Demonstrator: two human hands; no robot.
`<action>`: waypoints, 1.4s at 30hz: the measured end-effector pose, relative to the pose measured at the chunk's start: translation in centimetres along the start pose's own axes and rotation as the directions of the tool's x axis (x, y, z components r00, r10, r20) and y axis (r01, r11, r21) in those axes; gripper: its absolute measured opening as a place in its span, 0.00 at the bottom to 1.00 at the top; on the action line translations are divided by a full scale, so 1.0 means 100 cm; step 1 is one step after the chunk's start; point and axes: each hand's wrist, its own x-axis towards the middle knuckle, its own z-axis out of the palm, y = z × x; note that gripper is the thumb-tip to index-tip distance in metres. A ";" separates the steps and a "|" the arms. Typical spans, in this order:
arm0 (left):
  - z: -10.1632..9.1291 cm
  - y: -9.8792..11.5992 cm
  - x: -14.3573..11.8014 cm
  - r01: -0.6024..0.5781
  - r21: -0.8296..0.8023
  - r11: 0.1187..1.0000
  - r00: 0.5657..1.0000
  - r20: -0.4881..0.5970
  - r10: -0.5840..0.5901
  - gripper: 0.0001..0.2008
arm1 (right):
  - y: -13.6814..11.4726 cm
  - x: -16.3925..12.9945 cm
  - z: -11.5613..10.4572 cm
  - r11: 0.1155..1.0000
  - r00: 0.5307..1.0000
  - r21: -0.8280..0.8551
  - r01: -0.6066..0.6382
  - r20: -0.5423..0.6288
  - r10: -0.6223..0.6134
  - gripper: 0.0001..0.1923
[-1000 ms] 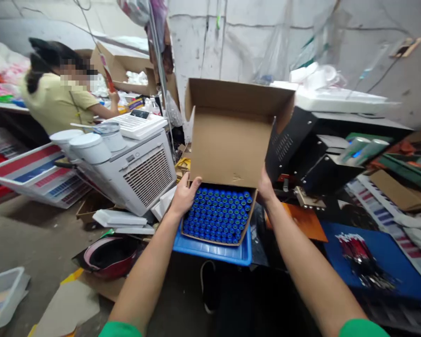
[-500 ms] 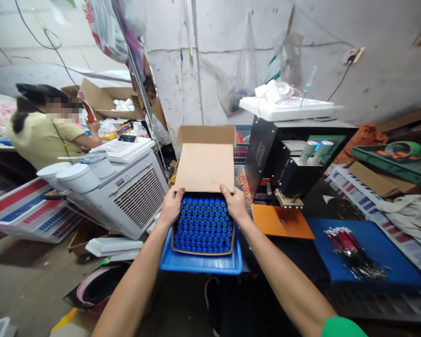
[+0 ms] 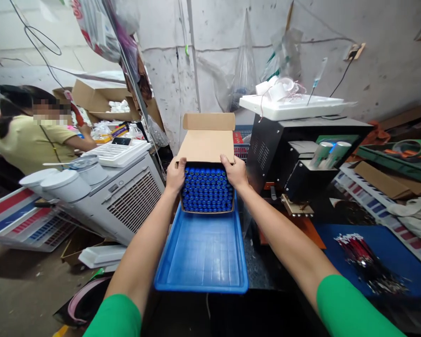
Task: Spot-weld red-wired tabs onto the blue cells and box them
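Both my hands grip an open cardboard box [image 3: 206, 145] by its two upper sides, with the lid standing up at the back. My left hand [image 3: 176, 175] is closed on the left corner, thumb over the edge. On the right corner my right hand [image 3: 234, 172] is closed in the same way. Rows of blue cylindrical battery cells [image 3: 207, 189] fill the box, their ends facing me. Beneath and in front of it lies a shallow blue plastic tray [image 3: 201, 252], its near part bare. The fingers behind the box are hidden.
On the right stands a black machine [image 3: 277, 140] with a foam tray on top. Red and black wires [image 3: 366, 262] lie on a blue mat beside it. Left are an air cooler [image 3: 133, 192] and white tubs [image 3: 66, 185]. A person [image 3: 31, 126] sits farther left.
The box of battery cells has moved away from me, toward the back of the blue tray, with both hands still on it. More of the tray's near part shows.
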 end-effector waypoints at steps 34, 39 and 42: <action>0.003 -0.014 -0.025 0.494 -0.368 0.788 0.855 0.370 -0.364 0.35 | 0.053 -0.013 -0.016 0.919 0.915 0.095 -0.384 0.171 0.365 0.23; -0.015 -0.001 -0.044 0.396 -0.355 0.847 0.899 0.339 -0.278 0.35 | 0.031 -0.038 -0.030 0.925 0.920 0.141 -0.352 0.231 0.315 0.27; -0.036 0.006 -0.075 0.334 -0.314 0.889 0.913 0.343 -0.221 0.37 | 0.019 -0.077 -0.044 0.946 0.935 0.163 -0.280 0.268 0.231 0.30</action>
